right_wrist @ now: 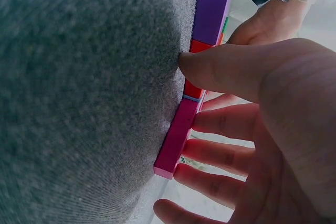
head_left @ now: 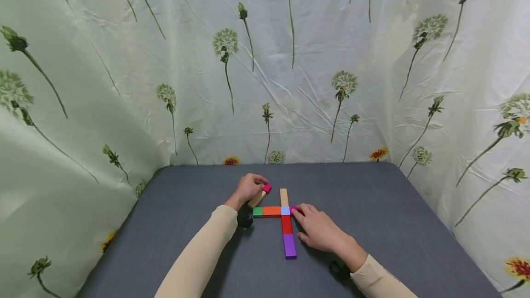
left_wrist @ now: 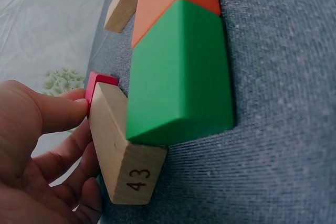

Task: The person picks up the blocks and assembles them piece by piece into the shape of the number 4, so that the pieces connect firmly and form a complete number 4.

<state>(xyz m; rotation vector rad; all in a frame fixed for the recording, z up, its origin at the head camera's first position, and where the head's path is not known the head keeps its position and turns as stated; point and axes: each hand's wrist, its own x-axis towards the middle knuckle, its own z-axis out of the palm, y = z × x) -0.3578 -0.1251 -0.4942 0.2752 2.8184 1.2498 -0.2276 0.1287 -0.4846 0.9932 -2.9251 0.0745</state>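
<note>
My left hand (head_left: pixel 250 187) pinches a small pink block (head_left: pixel 267 188) against the far end of a plain wooden block (left_wrist: pixel 109 129), which lies slantwise with one corner at the green block (left_wrist: pixel 181 72). Straight fingers of my right hand (head_left: pixel 319 229) touch the magenta block (right_wrist: pixel 176 137), the thumb overlapping the red block (right_wrist: pixel 195 88) in the right wrist view. The blocks form a cross: light-blue block (head_left: pixel 285 211) in the centre, orange block (head_left: pixel 271 211) and green to its left, magenta to its right, red and purple block (head_left: pixel 290 246) nearer, another wooden block (head_left: pixel 283 196) beyond.
The blocks lie on a dark grey cloth-covered table (head_left: pixel 352 187). A pale curtain (head_left: pixel 198 72) with printed dandelions hangs around its back and sides. Dark wrist cameras sit under both wrists, the left one (head_left: pixel 245 217) close beside the green block.
</note>
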